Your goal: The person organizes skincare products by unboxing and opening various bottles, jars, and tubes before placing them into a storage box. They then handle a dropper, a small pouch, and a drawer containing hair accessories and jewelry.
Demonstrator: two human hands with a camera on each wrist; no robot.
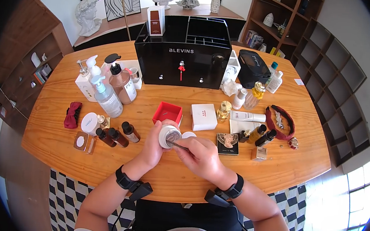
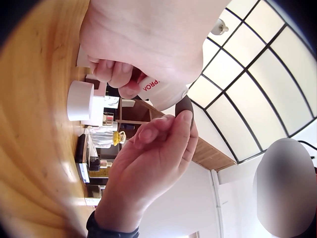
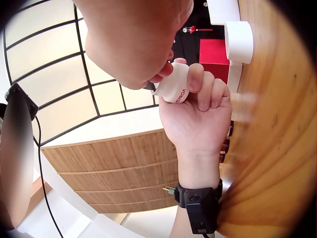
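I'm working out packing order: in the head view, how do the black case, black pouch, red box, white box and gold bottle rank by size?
1. Black case
2. Black pouch
3. White box and red box, too alike to rank
4. Gold bottle

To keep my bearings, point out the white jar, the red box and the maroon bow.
White jar [image 3: 174, 84]: right wrist view, side wall.
Red box [image 3: 213, 52]: right wrist view, outer wall.
Maroon bow [image 1: 73, 115]: head view, near its middle.
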